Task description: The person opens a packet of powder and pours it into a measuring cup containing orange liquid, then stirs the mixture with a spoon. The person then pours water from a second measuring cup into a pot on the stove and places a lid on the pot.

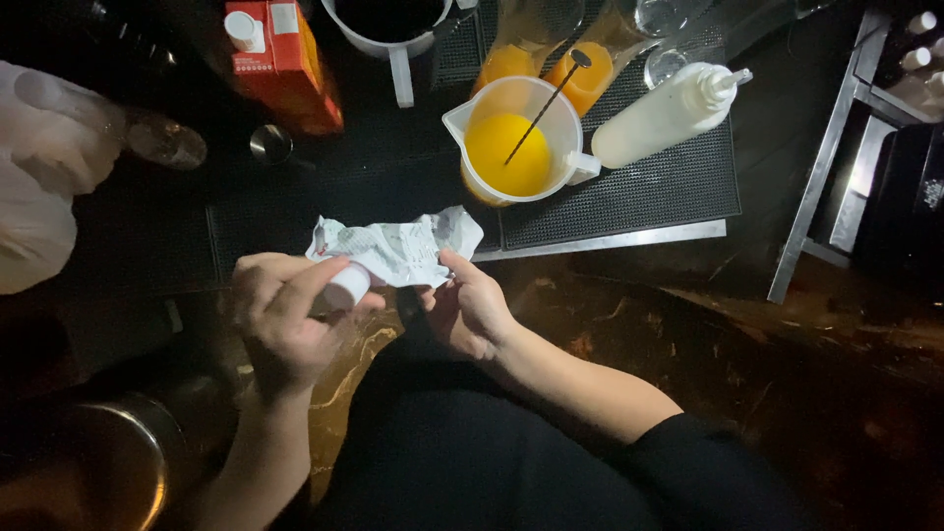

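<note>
Crumpled paper (398, 248), white with grey print, is sitting between both hands above the dark counter, just in front of the jug. Left hand (285, 320) is curling its fingers around a small white cap-like piece (346, 287) and pinching the paper's left edge. Right hand (470, 310) is gripping the paper's lower right side with thumb and fingertips. Behind, going left to right: an orange carton (280, 61) with a white cap is standing upright; a clear plastic measuring jug (516, 138) is holding orange juice with a thin stirrer (546, 103) leaning in it; a white squeeze bottle (669, 113) is lying tilted on the black rubber mat (639, 202).
</note>
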